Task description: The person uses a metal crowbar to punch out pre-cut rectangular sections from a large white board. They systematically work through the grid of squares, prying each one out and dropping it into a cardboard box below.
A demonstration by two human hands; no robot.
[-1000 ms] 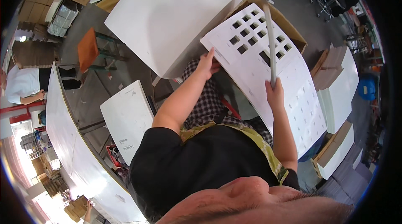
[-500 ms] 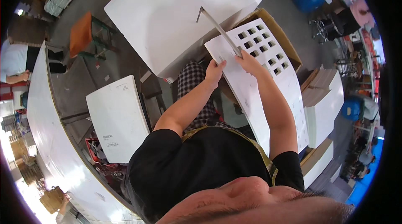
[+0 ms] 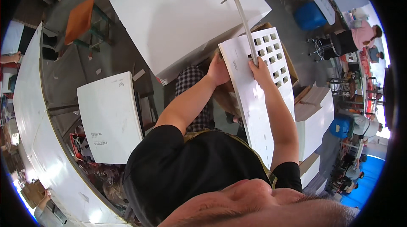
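Observation:
My left hand point(image 3: 218, 71) is closed on the left long edge of a white board point(image 3: 250, 95), its fingertips hidden by the board. Rows of square holes run through the board's far right part. With my right hand point(image 3: 261, 72) I grip the lower end of a thin metal rod point(image 3: 242, 19) with a short bent tip. That hand rests on or just above the board, beside the holes. The rod slants away over the board's far end, its tip over a large white block or stack point(image 3: 178, 19).
A white printed case point(image 3: 111, 119) lies to my left, with an orange-topped stool point(image 3: 79, 20) farther off. Stacked white sheets point(image 3: 311, 116) stand to the right. A long white table point(image 3: 32, 112) curves along the left. Blue drums and several people are at the right.
The rod has swung more upright, its bent tip now farther away and to the right. My left hand has shifted from the board's top edge to around its side. The whole view has shifted a little.

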